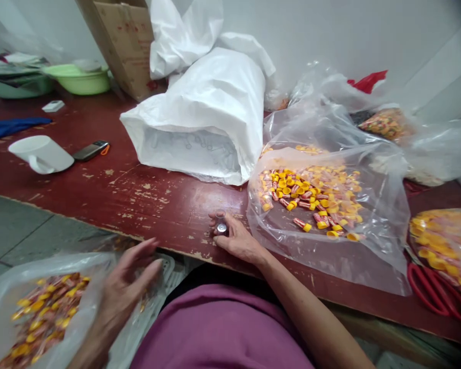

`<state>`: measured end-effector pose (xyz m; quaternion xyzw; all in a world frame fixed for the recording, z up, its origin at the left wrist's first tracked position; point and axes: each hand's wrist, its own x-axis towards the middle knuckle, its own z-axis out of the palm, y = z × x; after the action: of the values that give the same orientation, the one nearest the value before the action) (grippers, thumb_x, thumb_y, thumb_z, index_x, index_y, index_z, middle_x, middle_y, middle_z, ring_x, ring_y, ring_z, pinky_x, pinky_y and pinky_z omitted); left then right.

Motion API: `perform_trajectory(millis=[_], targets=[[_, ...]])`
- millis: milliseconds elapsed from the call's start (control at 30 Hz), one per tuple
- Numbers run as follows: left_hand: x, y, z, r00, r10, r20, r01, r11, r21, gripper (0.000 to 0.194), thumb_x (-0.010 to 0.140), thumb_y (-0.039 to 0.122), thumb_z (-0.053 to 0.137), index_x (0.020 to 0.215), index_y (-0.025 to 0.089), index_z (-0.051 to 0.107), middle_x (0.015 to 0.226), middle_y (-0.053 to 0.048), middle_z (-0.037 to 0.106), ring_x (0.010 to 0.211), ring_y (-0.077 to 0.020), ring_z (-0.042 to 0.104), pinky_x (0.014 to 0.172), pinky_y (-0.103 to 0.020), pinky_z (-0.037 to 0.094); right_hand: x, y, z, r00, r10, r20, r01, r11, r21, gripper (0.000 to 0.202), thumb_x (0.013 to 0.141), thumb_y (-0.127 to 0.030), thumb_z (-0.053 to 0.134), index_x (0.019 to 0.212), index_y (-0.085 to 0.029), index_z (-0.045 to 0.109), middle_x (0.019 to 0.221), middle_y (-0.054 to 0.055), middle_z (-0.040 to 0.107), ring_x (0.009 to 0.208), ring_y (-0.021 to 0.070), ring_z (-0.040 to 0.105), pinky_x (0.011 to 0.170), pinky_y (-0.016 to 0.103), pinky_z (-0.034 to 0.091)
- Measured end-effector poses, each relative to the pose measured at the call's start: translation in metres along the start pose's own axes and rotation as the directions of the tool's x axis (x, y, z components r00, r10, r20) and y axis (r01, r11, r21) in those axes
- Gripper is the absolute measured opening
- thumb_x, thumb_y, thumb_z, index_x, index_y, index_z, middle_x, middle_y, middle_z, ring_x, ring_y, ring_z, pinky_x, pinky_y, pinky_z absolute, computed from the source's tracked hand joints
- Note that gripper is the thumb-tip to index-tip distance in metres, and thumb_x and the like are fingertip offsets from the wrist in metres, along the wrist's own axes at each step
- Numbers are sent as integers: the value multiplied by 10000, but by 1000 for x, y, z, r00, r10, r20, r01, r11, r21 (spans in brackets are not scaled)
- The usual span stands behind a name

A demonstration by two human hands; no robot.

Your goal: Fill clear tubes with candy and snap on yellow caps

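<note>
My right hand (236,238) rests at the front edge of the red table, its fingers wrapped round a small clear cylinder with a round silvery end (222,228). Off the table's edge, my left hand (132,271) hangs with thumb and fingers apart, holding nothing, beside a plastic bag of yellow-capped red pieces (48,307). To the right of my right hand, an open clear bag (384,195) lies on the table with many yellow-and-red pieces (292,187) in it. A white sack (230,87) stands behind with its mouth open; clear items show inside.
On the left are a white mug (42,154), a dark phone-like device (91,150), a green basin (79,79) and a cardboard box (128,46). Red-handled scissors (432,292) and another filled bag (445,241) are at the right. The table's front edge (138,238) runs diagonally.
</note>
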<state>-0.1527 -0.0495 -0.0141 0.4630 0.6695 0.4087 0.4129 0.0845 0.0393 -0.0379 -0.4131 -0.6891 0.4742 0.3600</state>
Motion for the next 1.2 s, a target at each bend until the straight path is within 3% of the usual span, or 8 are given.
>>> perform_trajectory(millis=[100, 267, 467, 567, 667, 867, 1000, 1200], targets=[[12, 23, 60, 939, 89, 331, 3, 964, -266, 636, 739, 345, 691, 1317, 213, 459, 1307, -95, 540, 1131, -245, 555, 939, -338, 473, -12, -9, 6, 996, -34, 76, 28, 996, 84, 468, 710, -102, 545, 1163, -209, 506, 973, 11, 626, 806, 125, 589, 689, 243, 487], [24, 48, 118, 897, 129, 423, 128, 839, -529, 406, 773, 324, 662, 1156, 208, 593, 1162, -61, 627, 1045, -206, 598, 877, -275, 484, -27, -19, -10, 996, -52, 67, 52, 999, -10, 369, 770, -128, 539, 1131, -197, 556, 1034, 27, 614, 917, 144, 579, 793, 283, 493], [29, 44, 112, 934, 48, 355, 209, 732, -649, 183, 797, 272, 661, 921, 177, 566, 1048, -33, 658, 897, -152, 653, 799, -259, 519, -36, -23, -21, 932, -125, -340, 102, 991, -84, 282, 793, -197, 616, 1072, -240, 611, 1043, 29, 614, 997, 159, 573, 892, 316, 464], [22, 46, 109, 848, -19, 530, 378, 723, -579, 180, 795, 267, 661, 915, 167, 572, 922, -39, 684, 790, -168, 674, 700, -276, 549, -38, -29, -18, 819, -189, -542, 120, 980, -161, 170, 794, -251, 646, 961, -238, 619, 955, 28, 599, 914, 161, 590, 818, 303, 494], [13, 47, 114, 713, -77, 697, 602, 577, -552, 173, 797, 271, 645, 936, 173, 611, 890, -32, 695, 759, -162, 672, 690, -293, 568, -42, -34, -12, 805, -384, -453, 243, 909, -338, 138, 834, -258, 606, 968, -235, 624, 1005, 59, 602, 988, 171, 583, 871, 317, 491], [18, 42, 127, 689, -111, 716, 679, 444, -584, 170, 810, 179, 604, 975, 163, 638, 891, -14, 699, 780, -112, 667, 749, -222, 560, -60, -40, -22, 842, -485, -235, 335, 812, -478, 188, 899, -216, 505, 1062, -216, 600, 1008, 55, 672, 1129, 182, 563, 1023, 386, 406], [26, 39, 124, 641, -15, 767, 672, 493, -552, 290, 815, 148, 597, 1105, 150, 613, 947, -70, 700, 978, -267, 658, 879, -414, 535, -74, -25, -72, 780, -421, -463, 86, 805, -587, 244, 886, -169, 497, 1098, -219, 608, 1074, 72, 635, 1062, 173, 569, 936, 347, 459], [34, 37, 120, 580, 118, 806, 687, 460, -562, 389, 801, 148, 607, 1186, 202, 596, 1177, -101, 638, 1019, -318, 637, 773, -385, 564, -94, 41, -139, 764, -196, -615, -400, 604, -689, 211, 833, -208, 546, 990, -197, 686, 938, 100, 609, 936, 244, 546, 868, 434, 436]])
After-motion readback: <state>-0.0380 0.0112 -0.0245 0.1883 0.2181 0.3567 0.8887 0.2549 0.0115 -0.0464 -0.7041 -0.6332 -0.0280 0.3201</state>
